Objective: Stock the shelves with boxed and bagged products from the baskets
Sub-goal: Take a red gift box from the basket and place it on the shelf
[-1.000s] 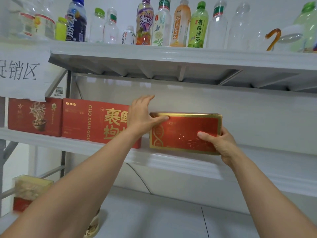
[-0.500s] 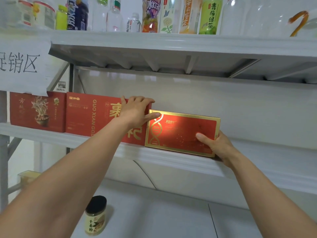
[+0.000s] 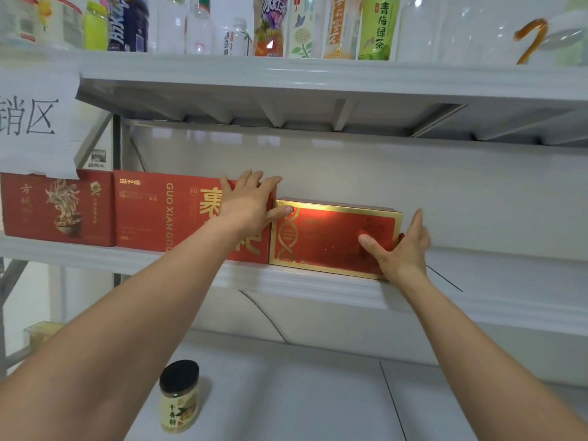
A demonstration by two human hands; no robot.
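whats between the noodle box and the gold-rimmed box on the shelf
The wide red box in the head view, with the left hand over its right end.

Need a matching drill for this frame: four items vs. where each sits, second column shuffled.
1. gold-edged red box
2. black-lidded jar
3. green tea bottle
4. paper sign

A. on the top shelf
B. on the white surface under the middle shelf
C. hanging at far left, overlapping the noodle box
D. on the middle shelf, between the left hand and the right hand

Pairs: 1-D, 2-B, 3-A, 4-C.
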